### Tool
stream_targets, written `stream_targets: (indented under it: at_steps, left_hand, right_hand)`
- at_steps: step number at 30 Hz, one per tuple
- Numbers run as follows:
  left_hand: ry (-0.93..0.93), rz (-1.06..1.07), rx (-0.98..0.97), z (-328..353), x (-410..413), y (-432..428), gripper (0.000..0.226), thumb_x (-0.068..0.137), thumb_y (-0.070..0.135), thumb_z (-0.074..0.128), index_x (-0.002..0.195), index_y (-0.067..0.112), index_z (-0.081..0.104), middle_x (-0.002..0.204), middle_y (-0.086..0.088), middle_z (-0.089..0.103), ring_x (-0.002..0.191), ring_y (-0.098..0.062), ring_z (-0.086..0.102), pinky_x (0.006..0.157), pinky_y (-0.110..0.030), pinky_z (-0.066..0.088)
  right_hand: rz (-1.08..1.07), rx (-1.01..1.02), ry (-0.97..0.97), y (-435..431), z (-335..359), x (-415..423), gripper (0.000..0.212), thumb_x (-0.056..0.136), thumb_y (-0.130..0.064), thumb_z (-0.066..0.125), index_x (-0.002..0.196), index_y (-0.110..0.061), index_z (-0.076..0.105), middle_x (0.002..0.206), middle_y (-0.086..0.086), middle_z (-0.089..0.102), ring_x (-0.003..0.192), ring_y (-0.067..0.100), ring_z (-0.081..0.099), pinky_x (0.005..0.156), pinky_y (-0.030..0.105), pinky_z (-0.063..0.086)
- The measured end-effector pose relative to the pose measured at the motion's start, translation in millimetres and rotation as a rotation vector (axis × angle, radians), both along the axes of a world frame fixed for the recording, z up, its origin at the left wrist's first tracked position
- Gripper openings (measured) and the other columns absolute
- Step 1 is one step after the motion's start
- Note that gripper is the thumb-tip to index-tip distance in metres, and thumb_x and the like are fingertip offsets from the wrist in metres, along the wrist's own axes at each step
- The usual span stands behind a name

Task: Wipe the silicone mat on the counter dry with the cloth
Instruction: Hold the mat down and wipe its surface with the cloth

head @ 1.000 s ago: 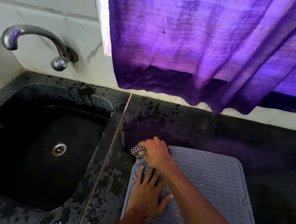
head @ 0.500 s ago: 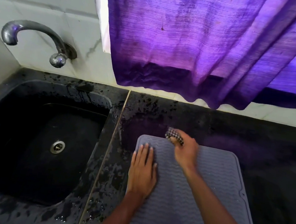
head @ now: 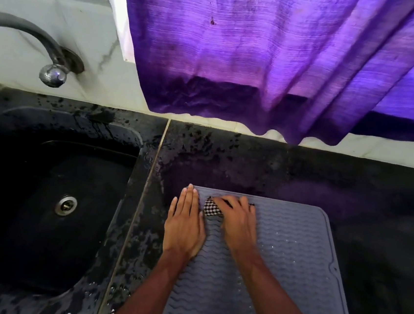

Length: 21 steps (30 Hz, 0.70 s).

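Mat [head: 290,273]: left hand [head: 184,225] flat, fingers straight, pinning the far-left corner. Right hand [head: 237,224] clutches balled cloth [head: 211,206] beside it. Droplets [head: 282,245] glint mid-right; wiping seems barely begun.

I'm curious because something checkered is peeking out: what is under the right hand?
A bunched-up checkered cloth lies under the right hand, on the grey mat. Only the cloth's left part shows; the hand covers the rest.
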State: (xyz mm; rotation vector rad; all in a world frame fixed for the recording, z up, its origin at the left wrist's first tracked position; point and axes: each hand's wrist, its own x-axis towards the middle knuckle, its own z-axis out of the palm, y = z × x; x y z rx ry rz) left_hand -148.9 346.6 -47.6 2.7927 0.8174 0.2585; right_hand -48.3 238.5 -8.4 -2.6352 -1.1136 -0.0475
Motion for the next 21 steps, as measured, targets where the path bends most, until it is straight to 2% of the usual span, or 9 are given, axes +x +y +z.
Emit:
stream_targets:
  at_steps: [7,10,12,14,16,19,21]
  left_hand:
    - [0.011,0.011,0.022,5,0,-1,0.063,0.102,0.034,0.027,0.153,-0.001,0.038,0.161,-0.015,0.036,0.149,-0.026,0.037,0.121,-0.042,0.019]
    - [0.021,0.011,0.013,7,0,-1,0.063,0.102,0.034,0.026,0.153,0.000,0.038,0.162,-0.014,0.036,0.149,-0.026,0.036,0.120,-0.042,0.019]
    - [0.022,0.012,0.009,9,0,-1,0.063,0.102,0.034,0.025,0.154,0.000,0.038,0.161,-0.014,0.036,0.149,-0.026,0.036,0.120,-0.043,0.019]
    - [0.017,0.011,0.003,10,1,-2,0.063,0.102,0.034,0.026,0.153,0.000,0.039,0.161,-0.014,0.038,0.149,-0.026,0.037,0.120,-0.042,0.018]
    - [0.008,0.005,-0.012,10,1,-2,0.063,0.101,0.034,0.027,0.152,0.000,0.040,0.160,-0.015,0.039,0.148,-0.027,0.038,0.120,-0.042,0.019]
    - [0.005,-0.014,-0.027,10,1,-2,0.062,0.101,0.031,0.028,0.150,-0.002,0.043,0.157,-0.019,0.041,0.146,-0.031,0.041,0.119,-0.043,0.020]
    - [0.013,-0.036,-0.011,11,5,0,0.062,0.097,0.030,0.030,0.148,-0.002,0.047,0.154,-0.023,0.044,0.143,-0.035,0.045,0.119,-0.044,0.020]
  right_hand:
    - [-0.093,-0.125,0.006,-73,6,62,0.071,0.056,-0.002,0.077,0.117,-0.034,0.066,0.111,-0.010,0.065,0.094,0.028,0.055,0.073,0.040,0.046]
    - [-0.177,-0.078,0.080,-107,1,85,0.073,0.055,0.006,0.072,0.116,-0.034,0.066,0.113,-0.005,0.067,0.097,0.030,0.058,0.081,0.048,0.051]
    - [-0.242,-0.044,0.103,-124,6,94,0.064,0.065,0.004,0.068,0.111,-0.041,0.065,0.112,-0.005,0.069,0.099,0.028,0.060,0.087,0.047,0.051]
    - [-0.317,-0.079,0.092,-130,22,98,0.038,0.080,-0.013,0.064,0.108,-0.038,0.069,0.108,-0.006,0.069,0.099,0.025,0.060,0.084,0.042,0.053]
    - [-0.355,-0.125,0.096,-122,33,99,0.028,0.087,-0.020,0.057,0.111,-0.030,0.066,0.106,0.001,0.068,0.096,0.031,0.059,0.079,0.041,0.050]
    - [-0.279,-0.063,0.041,-87,38,85,0.041,0.082,-0.001,0.058,0.118,-0.019,0.064,0.104,0.011,0.069,0.086,0.037,0.054,0.073,0.040,0.044]
    - [-0.129,-0.019,0.019,-51,38,62,0.053,0.076,0.005,0.059,0.121,-0.023,0.062,0.103,0.006,0.068,0.084,0.033,0.052,0.070,0.041,0.045]
